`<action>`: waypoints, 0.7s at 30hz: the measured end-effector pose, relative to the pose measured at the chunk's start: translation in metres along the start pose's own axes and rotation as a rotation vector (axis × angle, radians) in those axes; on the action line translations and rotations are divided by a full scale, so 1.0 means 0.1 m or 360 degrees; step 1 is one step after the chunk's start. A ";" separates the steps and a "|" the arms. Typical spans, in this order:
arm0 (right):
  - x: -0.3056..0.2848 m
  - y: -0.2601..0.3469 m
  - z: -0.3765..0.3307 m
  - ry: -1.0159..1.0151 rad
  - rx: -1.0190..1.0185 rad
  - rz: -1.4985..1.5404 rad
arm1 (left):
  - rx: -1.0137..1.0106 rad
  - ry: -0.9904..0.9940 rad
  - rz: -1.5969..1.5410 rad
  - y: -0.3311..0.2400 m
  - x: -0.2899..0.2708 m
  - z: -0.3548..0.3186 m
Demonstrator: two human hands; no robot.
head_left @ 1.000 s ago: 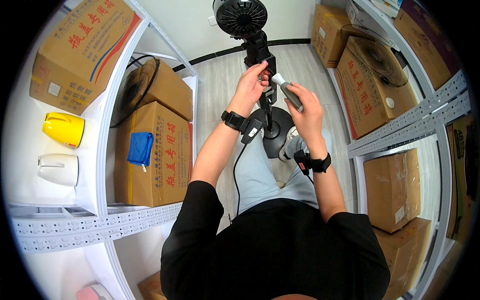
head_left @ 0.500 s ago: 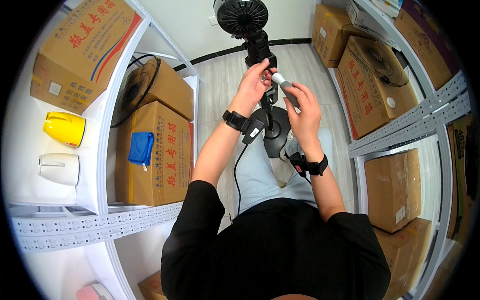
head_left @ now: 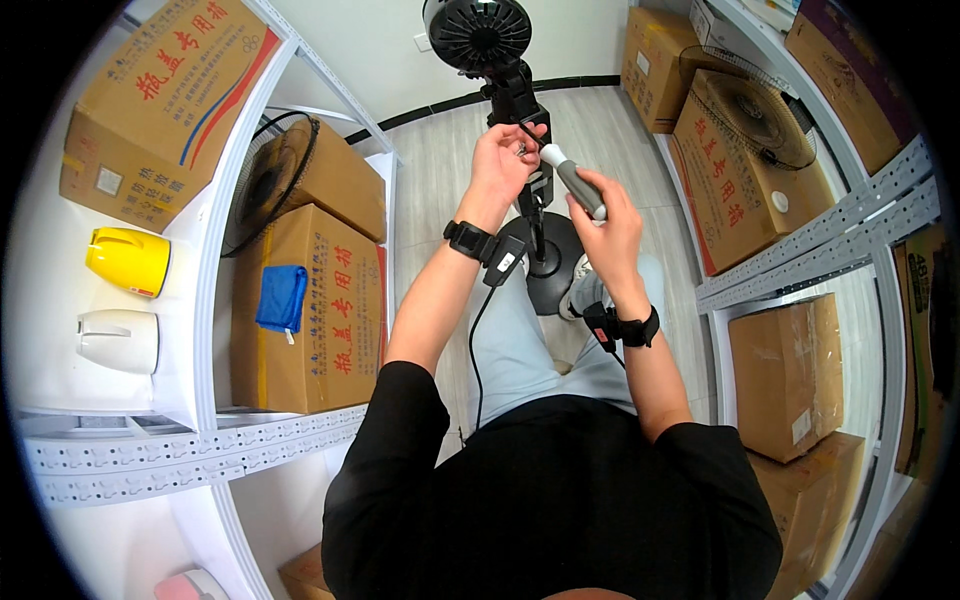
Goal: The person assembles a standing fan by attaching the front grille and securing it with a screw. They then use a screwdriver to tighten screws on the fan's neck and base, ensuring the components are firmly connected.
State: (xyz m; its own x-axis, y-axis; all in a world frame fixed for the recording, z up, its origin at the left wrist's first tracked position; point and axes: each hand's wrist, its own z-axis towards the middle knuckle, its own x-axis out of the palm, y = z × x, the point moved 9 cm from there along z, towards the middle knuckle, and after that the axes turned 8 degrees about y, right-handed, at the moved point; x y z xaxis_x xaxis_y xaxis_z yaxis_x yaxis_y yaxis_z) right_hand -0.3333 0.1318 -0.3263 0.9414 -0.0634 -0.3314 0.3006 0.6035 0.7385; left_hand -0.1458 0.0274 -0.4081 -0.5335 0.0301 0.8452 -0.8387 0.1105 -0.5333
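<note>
Fan: a black standing fan [head_left: 478, 30] is seen from above, its motor head at the top edge, its pole running down to a round base [head_left: 555, 262] on the floor.
Left hand: the left hand [head_left: 503, 160] is closed around the fan's neck just under the motor head, fingers curled on it.
Right hand: the right hand [head_left: 608, 225] is wrapped around a screwdriver [head_left: 572, 178] with a grey-and-white handle, whose tip is pointed up-left toward the neck, just beside the left hand.
Wrists: a black band is worn on each wrist; a cable is seen hanging from the left one.
Left side: white shelving [head_left: 200, 300] is loaded with cardboard boxes [head_left: 310, 310], a blue cloth [head_left: 281, 298], a yellow kettle [head_left: 128, 261] and a white kettle [head_left: 117, 340].
Right side: more shelving is filled with boxes and a fan grille [head_left: 748, 105].
Open room: a narrow strip of pale floor [head_left: 440, 170] is left between the two shelf rows.
</note>
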 end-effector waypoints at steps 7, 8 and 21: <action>-0.18 0.02 -0.19 -0.0106 -0.0129 -0.0036 | -0.0049 0.0051 -0.0171 0.02 -0.04 0.02; -0.18 0.01 -0.21 -0.0097 -0.0129 -0.0042 | -0.0044 0.0031 -0.0129 0.02 -0.07 0.02; -0.16 -0.25 -0.41 -0.0010 0.0272 0.0355 | 0.0039 -0.0050 -0.0061 -0.20 -0.58 -0.28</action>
State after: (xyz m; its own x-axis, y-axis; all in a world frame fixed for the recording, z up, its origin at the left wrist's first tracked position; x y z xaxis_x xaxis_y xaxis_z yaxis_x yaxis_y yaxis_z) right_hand -0.3625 0.1505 -0.3637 0.9879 0.0506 -0.1463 0.1070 0.4600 0.8814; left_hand -0.0952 0.0510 -0.4456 -0.5038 -0.0047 0.8638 -0.8608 0.0869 -0.5015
